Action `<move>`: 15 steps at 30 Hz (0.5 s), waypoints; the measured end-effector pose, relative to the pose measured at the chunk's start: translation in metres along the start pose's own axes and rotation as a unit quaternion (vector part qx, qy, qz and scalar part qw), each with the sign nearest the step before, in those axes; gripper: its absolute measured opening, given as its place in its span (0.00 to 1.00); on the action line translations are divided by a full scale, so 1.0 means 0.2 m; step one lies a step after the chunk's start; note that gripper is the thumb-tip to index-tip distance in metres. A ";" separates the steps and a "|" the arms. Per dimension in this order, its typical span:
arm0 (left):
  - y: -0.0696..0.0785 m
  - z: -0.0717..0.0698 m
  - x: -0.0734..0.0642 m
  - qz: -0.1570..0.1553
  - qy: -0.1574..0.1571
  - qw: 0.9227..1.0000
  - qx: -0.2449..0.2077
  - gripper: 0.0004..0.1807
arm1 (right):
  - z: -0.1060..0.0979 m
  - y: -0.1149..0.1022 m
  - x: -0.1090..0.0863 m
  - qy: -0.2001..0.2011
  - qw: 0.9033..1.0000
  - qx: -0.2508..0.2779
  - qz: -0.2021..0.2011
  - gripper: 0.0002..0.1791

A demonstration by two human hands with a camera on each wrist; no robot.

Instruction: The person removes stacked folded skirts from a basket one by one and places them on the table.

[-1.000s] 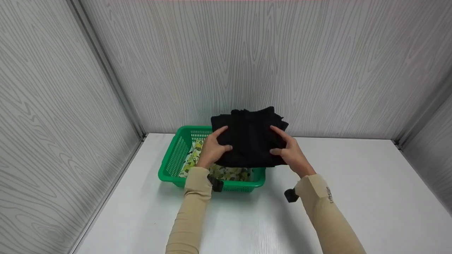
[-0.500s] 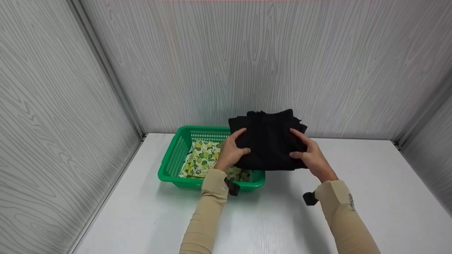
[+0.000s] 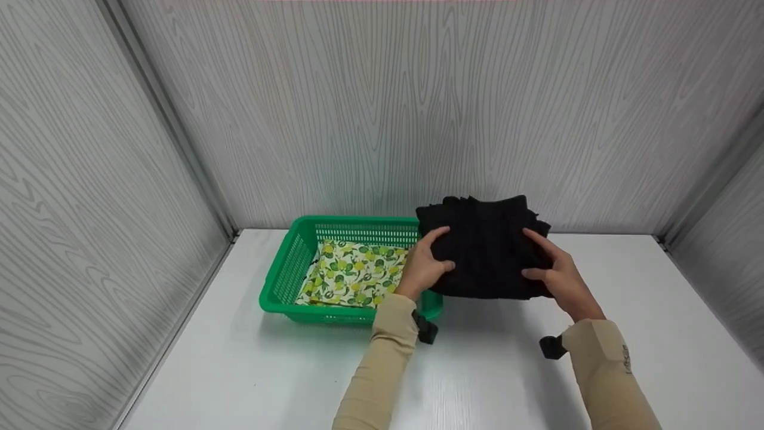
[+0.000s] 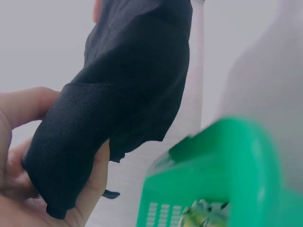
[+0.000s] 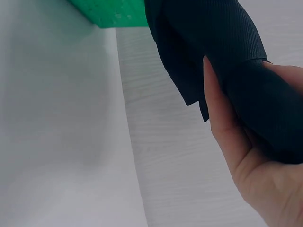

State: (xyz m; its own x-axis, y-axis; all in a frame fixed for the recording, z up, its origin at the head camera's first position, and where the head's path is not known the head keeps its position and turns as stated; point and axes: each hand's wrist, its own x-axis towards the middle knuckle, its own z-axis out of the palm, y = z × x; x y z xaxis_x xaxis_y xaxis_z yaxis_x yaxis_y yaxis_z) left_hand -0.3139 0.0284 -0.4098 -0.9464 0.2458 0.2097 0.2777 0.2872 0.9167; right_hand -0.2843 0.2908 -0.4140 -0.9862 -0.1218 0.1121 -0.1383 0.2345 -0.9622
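Observation:
A folded black cloth (image 3: 486,257) is held up in the air, its left part over the right end of the green basket. My left hand (image 3: 422,266) grips its left side, thumb in front and other fingers behind. On the opposite side my right hand (image 3: 561,278) grips the cloth in the same way. Ribbed dark fabric (image 4: 128,71) curves between thumb and fingers in the left wrist view. The right wrist view shows the fabric (image 5: 213,33) bunched in the right hand (image 5: 246,156). What lies behind the cloth is hidden.
The green plastic basket (image 3: 277,306) stands on the white table (image 3: 215,370), left of centre. Inside lies a folded lemon-print cloth (image 3: 358,272). Pale wood-grain panels (image 3: 382,119) rise at the back and both sides.
Both hands have moved to the right with the black cloth, from over the basket to mostly beyond its right end. More of the lemon-print cloth shows. The basket stays put.

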 end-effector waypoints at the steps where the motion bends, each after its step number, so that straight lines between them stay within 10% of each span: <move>1: 0.00 0.02 0.00 0.000 -0.003 1.000 0.004 0.36 | -0.01 0.01 -0.01 0.002 1.000 -0.002 0.003 0.44; 15: -0.01 0.29 -0.02 0.000 -0.037 0.999 0.033 0.35 | -0.15 0.19 -0.07 0.028 0.998 -0.025 0.046 0.45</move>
State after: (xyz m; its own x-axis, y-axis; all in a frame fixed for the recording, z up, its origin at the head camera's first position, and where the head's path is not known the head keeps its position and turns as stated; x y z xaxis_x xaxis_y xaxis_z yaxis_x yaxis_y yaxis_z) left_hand -0.3005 0.0796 -0.4329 -0.9320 0.3137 0.1818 0.2906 0.3464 0.8920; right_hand -0.2785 0.3301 -0.4438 -0.9983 -0.0435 0.0383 -0.0493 0.2894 -0.9559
